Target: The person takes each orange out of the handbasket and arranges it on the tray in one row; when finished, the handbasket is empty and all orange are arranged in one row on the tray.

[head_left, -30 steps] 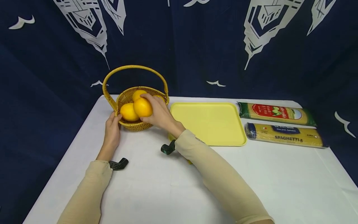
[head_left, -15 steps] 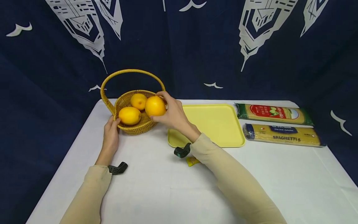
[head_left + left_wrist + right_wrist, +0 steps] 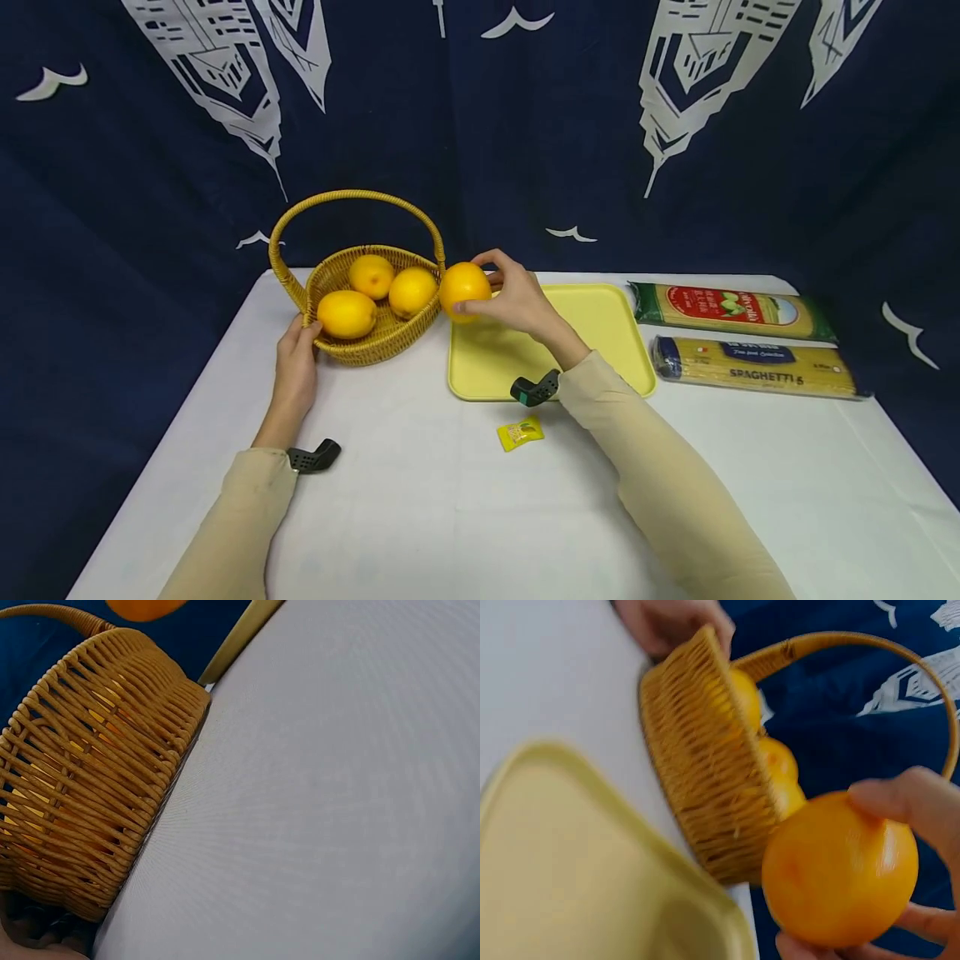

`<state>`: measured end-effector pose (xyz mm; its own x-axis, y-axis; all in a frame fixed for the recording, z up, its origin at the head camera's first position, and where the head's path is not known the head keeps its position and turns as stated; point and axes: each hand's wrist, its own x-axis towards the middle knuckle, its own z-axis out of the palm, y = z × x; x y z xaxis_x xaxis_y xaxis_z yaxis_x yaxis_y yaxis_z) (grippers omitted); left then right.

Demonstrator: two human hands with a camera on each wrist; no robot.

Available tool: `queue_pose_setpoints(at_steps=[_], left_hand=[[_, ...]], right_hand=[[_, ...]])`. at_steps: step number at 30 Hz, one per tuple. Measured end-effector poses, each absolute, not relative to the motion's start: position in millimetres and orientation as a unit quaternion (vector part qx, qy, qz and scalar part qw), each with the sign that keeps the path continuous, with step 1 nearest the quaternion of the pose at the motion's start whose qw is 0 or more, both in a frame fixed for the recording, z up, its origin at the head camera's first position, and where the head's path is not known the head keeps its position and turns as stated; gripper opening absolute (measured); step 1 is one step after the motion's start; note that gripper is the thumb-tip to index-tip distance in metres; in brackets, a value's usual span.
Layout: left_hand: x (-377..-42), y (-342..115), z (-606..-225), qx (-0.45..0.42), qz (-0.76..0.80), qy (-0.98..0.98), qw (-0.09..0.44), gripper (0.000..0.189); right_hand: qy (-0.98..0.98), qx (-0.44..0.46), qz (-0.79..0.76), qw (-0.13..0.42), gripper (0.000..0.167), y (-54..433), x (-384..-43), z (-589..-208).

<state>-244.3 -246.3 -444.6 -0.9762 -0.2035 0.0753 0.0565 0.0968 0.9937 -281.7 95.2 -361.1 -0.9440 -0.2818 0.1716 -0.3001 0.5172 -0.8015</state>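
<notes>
An orange point(image 3: 463, 292) is pinched between the thumb and fingers of my right hand point(image 3: 521, 298), held above the left part of the yellow tray point(image 3: 555, 367) and just right of the basket. In the right wrist view the orange point(image 3: 840, 871) fills the space between thumb and fingers. My left hand point(image 3: 296, 367) grips the near left rim of the wicker basket point(image 3: 375, 348). Inside the basket lie an orange point(image 3: 371, 276) at the back, a yellow-orange fruit point(image 3: 412, 292) at the right and a lemon-shaped fruit point(image 3: 347, 314) in front. The basket's wall point(image 3: 97, 772) hides most of them in the left wrist view.
Two spaghetti packs, one green-ended point(image 3: 731, 310) and one blue-ended point(image 3: 757, 367), lie right of the tray. A small yellow wrapped sweet point(image 3: 521, 433) lies in front of the tray. The basket's tall handle point(image 3: 356, 195) arches over it. A dark blue curtain point(image 3: 480, 125) hangs behind.
My right hand has lifted the orange out of the basket and carried it right, over the tray's edge. The wrapped sweet has come into full view. My left hand stays on the rim.
</notes>
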Motion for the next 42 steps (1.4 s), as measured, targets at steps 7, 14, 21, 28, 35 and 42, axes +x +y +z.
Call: queue_pose_setpoints(at_steps=[7, 14, 21, 28, 35, 42], left_hand=[[-243.2, -246.8, -445.3, 0.052, -0.653, -0.749, 0.097, 0.055], [-242.4, -246.6, -446.2, 0.05, -0.659, -0.744, 0.099, 0.055], [-246.5, -242.6, -445.5, 0.04, -0.654, -0.748, 0.105, 0.055], [-246.7, -243.7, -444.6, 0.043, -0.661, -0.742, 0.103, 0.056], [-246.2, -246.1, -445.4, 0.043, -0.656, -0.747, 0.104, 0.054], [-245.1, -247.7, -446.2, 0.047, -0.657, -0.745, 0.102, 0.055]], right_hand=[[-0.914, 0.07, 0.399, 0.022, 0.076, 93.1, -286.7, -375.8], [-0.922, 0.052, 0.385, 0.008, 0.078, 80.9, -295.3, -385.5], [-0.924, 0.045, 0.381, -0.002, 0.079, 85.6, -296.1, -383.8], [-0.924, 0.041, 0.381, -0.006, 0.074, 93.5, -297.6, -379.5], [-0.922, 0.038, 0.386, -0.001, 0.072, 95.6, -298.6, -381.1], [-0.924, 0.048, 0.38, 0.016, 0.069, 95.8, -297.1, -381.5]])
